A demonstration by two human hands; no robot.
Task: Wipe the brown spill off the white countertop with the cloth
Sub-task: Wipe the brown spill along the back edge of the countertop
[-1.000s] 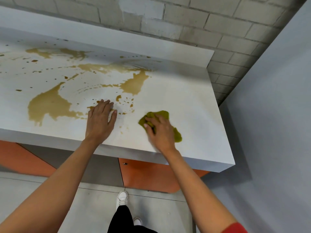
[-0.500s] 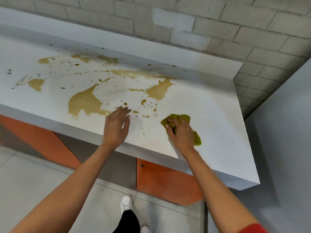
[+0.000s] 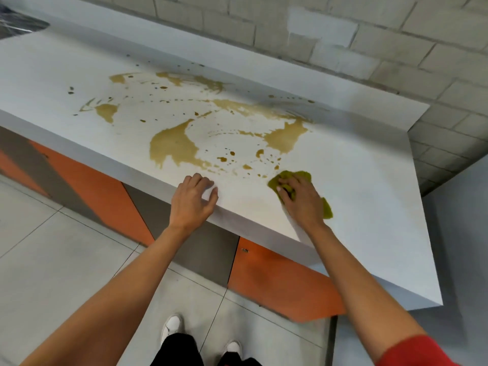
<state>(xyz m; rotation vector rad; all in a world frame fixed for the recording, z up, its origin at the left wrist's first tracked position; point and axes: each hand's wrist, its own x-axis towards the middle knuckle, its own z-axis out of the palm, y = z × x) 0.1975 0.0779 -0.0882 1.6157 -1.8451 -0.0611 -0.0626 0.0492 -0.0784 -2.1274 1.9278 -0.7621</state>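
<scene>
A brown spill [image 3: 174, 146] spreads in puddles, streaks and drops over the middle of the white countertop [image 3: 364, 186]. A second large patch [image 3: 286, 137] lies further right. My right hand [image 3: 301, 199] presses a crumpled green cloth [image 3: 277, 182] on the counter just in front of the drops, fingers curled into the fabric. One end of the cloth [image 3: 327, 208] sticks out behind my wrist. My left hand [image 3: 194, 200] rests at the counter's front edge, fingers bent onto the top, holding nothing.
A raised white back ledge [image 3: 237, 59] runs along a grey block wall [image 3: 396, 35]. Orange and grey cabinet fronts [image 3: 277, 281] sit under the counter. The counter ends at the right beside a grey wall [image 3: 464, 233]. My shoes [image 3: 171, 326] stand on a tiled floor.
My left hand has drawn back from flat on the top to the front edge, fingers now bent. My right hand stays on the cloth. The view has shifted, showing more counter on the left.
</scene>
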